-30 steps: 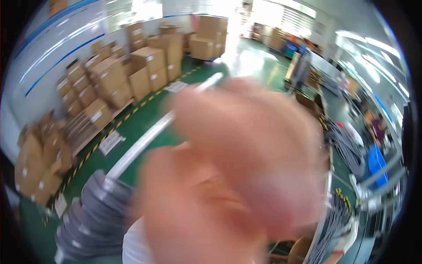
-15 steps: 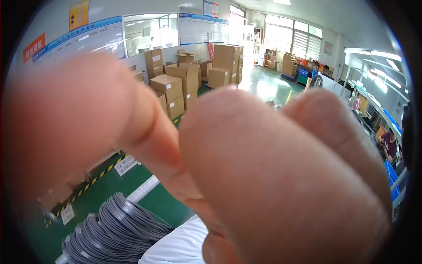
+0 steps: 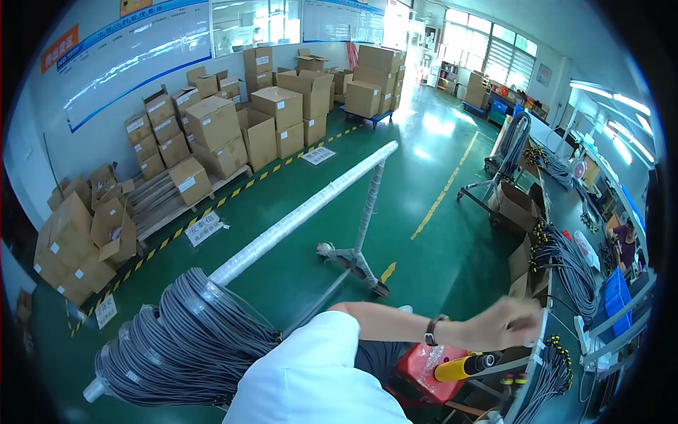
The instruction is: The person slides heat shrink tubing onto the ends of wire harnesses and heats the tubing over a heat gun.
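My left hand (image 3: 510,323) reaches to the right at the end of a bare forearm with a dark-strapped watch (image 3: 433,330) and a white sleeve. It is above the near edge of the workbench, its fingers bent and blurred, so whether they hold anything is unclear. Below the wrist are a yellow bottle-like object with a black end (image 3: 462,367) and a red stool (image 3: 421,376). Bundles of grey cable with yellow-black ends (image 3: 554,371) lie on the bench beyond the hand. My right hand is not visible.
Coils of grey cable (image 3: 185,339) hang on a wrapped rail (image 3: 304,212) of a wheeled stand at left. Cartons (image 3: 215,124) stand along the wall. A blue bin (image 3: 617,302) is on the right, near a seated person (image 3: 623,242). Another wheeled rack (image 3: 487,187) stands beside the bench.
The large blurred fingers before the camera are gone. My left hand now shows farther off at the right, over the bench edge. The cable stand and stool have come into fuller view.
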The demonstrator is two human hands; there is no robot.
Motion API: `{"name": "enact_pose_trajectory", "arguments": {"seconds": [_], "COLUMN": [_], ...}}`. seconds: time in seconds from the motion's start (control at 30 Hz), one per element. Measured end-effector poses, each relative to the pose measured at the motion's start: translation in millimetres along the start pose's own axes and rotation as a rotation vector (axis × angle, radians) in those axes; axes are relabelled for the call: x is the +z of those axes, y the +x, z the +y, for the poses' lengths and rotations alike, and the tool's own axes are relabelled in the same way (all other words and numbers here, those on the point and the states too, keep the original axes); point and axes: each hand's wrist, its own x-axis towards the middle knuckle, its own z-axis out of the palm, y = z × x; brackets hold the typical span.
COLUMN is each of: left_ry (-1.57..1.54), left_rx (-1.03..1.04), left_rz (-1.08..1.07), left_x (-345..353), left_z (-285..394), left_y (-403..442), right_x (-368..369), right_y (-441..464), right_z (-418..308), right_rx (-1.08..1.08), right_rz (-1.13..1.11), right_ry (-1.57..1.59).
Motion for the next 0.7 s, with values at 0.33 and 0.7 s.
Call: {"name": "enact_pose_trajectory", "arguments": {"seconds": [0.33, 0.7], "left_ry": [-0.713, -0.937], "left_rx": [-1.127, -1.185], "left_rz": [0.047, 0.349], "left_x": [70.8, 62.6], "left_z": [-172.3, -171.0], "left_y": [-187.7, -196.0], "right_x": [73.3, 86.0], "right_y": [-12.4, -22.6], "right_z": [42.9, 70.0], "right_rx": [0.805, 0.784], "right_rz": [0.046, -0.002], "right_ry": [0.275, -0.210]}}
